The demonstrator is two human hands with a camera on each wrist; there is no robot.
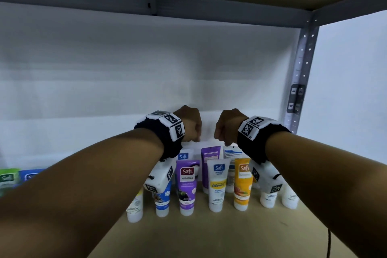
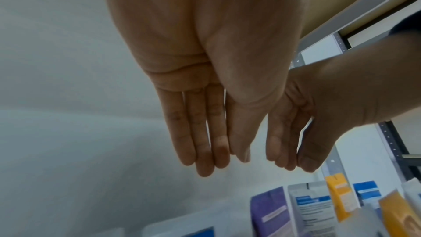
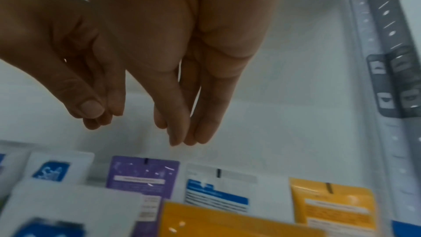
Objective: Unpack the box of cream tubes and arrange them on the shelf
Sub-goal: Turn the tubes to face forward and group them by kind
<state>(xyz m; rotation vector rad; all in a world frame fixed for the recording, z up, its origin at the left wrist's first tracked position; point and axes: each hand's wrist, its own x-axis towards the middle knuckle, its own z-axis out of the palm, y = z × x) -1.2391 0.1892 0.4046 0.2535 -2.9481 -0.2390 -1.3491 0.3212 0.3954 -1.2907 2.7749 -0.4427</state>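
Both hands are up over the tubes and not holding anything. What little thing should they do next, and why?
Probably draw both hands back out of the shelf to fetch more tubes. The left hand and right hand hang empty, fingers straight, above the back row, touching nothing. The purple tube and the white tube beneath them already stand upright, so nothing there seems to need fixing.
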